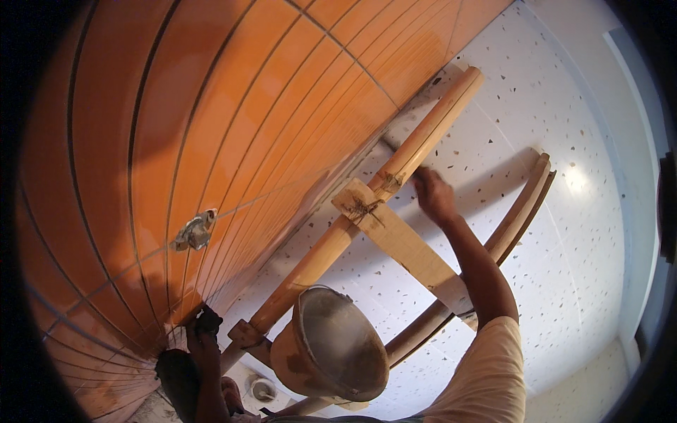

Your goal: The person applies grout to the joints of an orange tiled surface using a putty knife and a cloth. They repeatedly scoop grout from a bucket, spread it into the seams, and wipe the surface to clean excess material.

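My left hand [201, 342] is low at the left by the orange tiled wall [106, 176], closed on a small black object [209, 319] I cannot make out clearly. My right hand [434, 190] has curled fingers just right of a long wooden pole [441, 109]; what it holds, if anything, is hidden. A flat wooden crosspiece [402, 250] is lashed across that pole and reaches under my right forearm toward a second, bent-looking pole [518, 218]. Below, a round bucket [331, 342] with a greyish inside sits in the wooden frame.
A speckled white tiled surface [571, 296] extends behind the frame to a pale border at the right. A metal fitting [197, 229] sticks out of the orange wall. A small pale container [262, 388] lies below the bucket, near a dark shape [176, 381] at lower left.
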`<state>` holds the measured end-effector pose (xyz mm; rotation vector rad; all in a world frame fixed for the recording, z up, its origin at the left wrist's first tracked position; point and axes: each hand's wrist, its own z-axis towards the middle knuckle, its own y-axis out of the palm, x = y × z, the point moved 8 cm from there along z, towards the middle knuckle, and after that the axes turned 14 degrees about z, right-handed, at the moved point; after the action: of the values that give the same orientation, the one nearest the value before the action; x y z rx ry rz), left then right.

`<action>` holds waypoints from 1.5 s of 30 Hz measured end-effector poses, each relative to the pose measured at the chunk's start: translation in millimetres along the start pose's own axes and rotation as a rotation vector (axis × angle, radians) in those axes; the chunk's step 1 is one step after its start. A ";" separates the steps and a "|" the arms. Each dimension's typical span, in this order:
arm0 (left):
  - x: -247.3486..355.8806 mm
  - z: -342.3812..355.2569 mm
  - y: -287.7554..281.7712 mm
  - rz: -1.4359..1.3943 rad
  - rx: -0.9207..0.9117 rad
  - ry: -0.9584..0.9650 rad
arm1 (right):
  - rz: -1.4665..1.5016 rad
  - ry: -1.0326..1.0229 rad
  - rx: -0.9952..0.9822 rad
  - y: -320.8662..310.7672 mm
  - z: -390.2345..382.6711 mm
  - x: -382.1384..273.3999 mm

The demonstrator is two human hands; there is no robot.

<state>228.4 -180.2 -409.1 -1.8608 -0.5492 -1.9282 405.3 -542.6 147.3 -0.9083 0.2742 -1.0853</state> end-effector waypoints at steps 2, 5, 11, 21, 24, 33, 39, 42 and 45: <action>-0.6 0.6 -1.9 0.006 0.019 0.052 | 0.039 0.145 0.194 -16.5 13.0 3.3; -15.1 2.1 0.0 0.073 0.030 0.103 | -0.028 0.035 -0.113 17.0 -6.5 0.4; 1.9 -2.4 -1.6 0.060 -0.012 -0.007 | 0.045 0.074 0.021 12.7 -2.5 -2.3; -5.5 -0.6 -1.4 0.081 -0.006 -0.019 | 0.081 0.093 -0.019 17.6 -1.6 -0.4; 1.0 -0.2 -2.0 0.028 -0.040 -0.042 | -0.008 0.047 -0.281 49.4 -17.1 -7.3; -16.6 1.5 -0.7 -0.017 0.001 -0.016 | -0.035 -0.048 -0.312 54.8 -22.3 -10.6; -17.2 1.5 -1.1 0.051 -0.004 -0.004 | -0.029 -0.036 -0.470 67.9 -33.5 -19.2; -4.7 1.1 -3.3 0.111 0.000 0.001 | -0.017 0.082 -0.246 54.1 -24.5 -1.7; -25.7 3.1 -1.6 0.106 -0.017 0.013 | -0.042 0.036 -0.330 63.2 -28.4 -11.5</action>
<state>231.0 -176.8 -434.7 -1.8475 -0.4224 -1.8802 423.3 -536.9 79.7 -1.1930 0.4762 -1.1145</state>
